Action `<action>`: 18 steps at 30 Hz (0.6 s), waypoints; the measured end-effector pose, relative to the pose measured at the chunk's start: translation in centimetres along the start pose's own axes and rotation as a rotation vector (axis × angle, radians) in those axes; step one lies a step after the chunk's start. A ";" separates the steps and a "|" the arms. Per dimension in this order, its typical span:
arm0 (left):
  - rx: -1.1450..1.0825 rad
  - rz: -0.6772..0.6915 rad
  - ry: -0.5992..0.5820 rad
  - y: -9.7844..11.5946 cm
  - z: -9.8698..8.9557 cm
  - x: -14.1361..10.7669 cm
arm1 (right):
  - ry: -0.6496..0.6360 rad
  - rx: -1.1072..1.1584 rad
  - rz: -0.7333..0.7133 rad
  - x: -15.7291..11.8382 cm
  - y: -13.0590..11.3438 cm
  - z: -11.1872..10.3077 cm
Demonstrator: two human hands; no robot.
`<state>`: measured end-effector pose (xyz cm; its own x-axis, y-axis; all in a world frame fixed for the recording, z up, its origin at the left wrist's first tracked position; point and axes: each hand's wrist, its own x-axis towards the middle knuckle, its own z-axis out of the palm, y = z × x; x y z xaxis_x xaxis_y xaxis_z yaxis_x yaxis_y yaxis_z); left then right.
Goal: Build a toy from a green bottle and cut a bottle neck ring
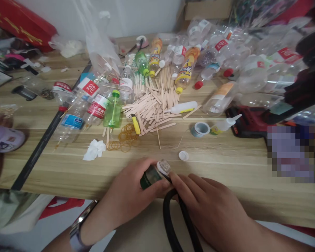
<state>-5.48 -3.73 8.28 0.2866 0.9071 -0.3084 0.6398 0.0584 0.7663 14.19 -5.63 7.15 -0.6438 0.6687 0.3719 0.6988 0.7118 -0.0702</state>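
My left hand [136, 189] is wrapped round a small clear plastic bottle with a green label [152, 176], tilted near the table's front edge. The bottle's uncapped neck [163, 167] points up and away from me, with a white ring around it. My right hand [210, 199] is closed on what look like black-handled scissors [168, 217], their large loop hanging towards me. The tool's narrow end lies against the bottle just below the neck; my fingers hide most of it. A white bottle cap [183, 155] lies on the table just beyond my hands.
Wooden sticks [157, 105] lie heaped mid-table, beside rubber bands [124, 138] and a yellow-handled tool [135, 125]. Plastic bottles [252, 75] crowd the back and right. A tape roll [201, 128], glue bottle [225, 123] and red-black power tool [252, 122] lie right. Another person's hand [0, 119] shows left.
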 end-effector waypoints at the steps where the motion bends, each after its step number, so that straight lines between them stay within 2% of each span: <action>1: 0.001 0.000 0.002 0.1 0.0 0.0 | 0.003 0.005 -0.009 0.0 0.1 0.0; 11: -0.032 0.057 0.022 0.5 -0.2 0.1 | 0.026 0.032 -0.032 0.3 0.3 -0.3; 18: -0.014 0.028 0.033 0.5 0.0 0.4 | 0.016 -0.025 -0.050 0.4 0.3 -0.1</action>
<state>-5.08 -3.37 8.52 0.2802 0.9218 -0.2678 0.6219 0.0382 0.7822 14.22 -5.17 7.40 -0.6729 0.6290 0.3894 0.6739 0.7383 -0.0280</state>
